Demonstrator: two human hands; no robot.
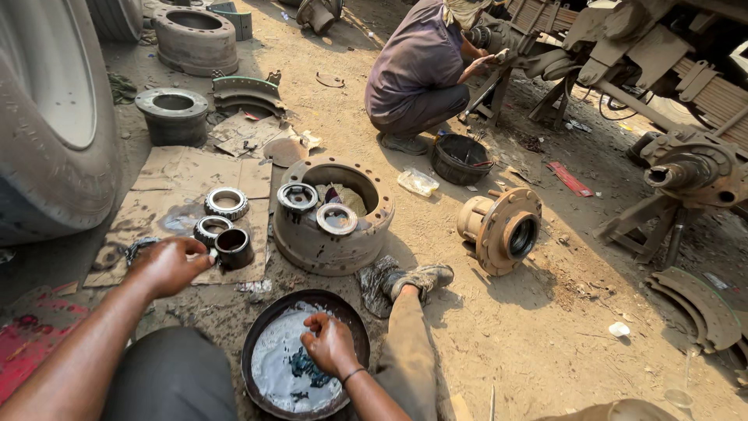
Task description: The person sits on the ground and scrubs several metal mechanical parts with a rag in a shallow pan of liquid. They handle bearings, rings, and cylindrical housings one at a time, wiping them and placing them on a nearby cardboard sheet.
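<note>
My left hand [167, 265] reaches out over a greasy sheet of cardboard [167, 195] and its fingers close on a dark bearing cup [233, 247]. A tapered roller bearing [209, 229] lies beside the cup and another bearing ring [227, 203] sits further out. My right hand [329, 343] hovers with curled fingers over a round black pan [265, 331] holding pale grease with blue-green smears; whether it pinches anything is unclear. Two more bearings [298, 196] rest on the rim of a rusty brake drum [312, 242] just beyond the pan.
A large tyre [47, 117] stands at left. A wheel hub [502, 228] lies on the dirt at right. A person [425, 70] crouches by the truck axle [686, 171]. A black bucket [461, 160], more drums [195, 39] and brake shoes [697, 304] lie around.
</note>
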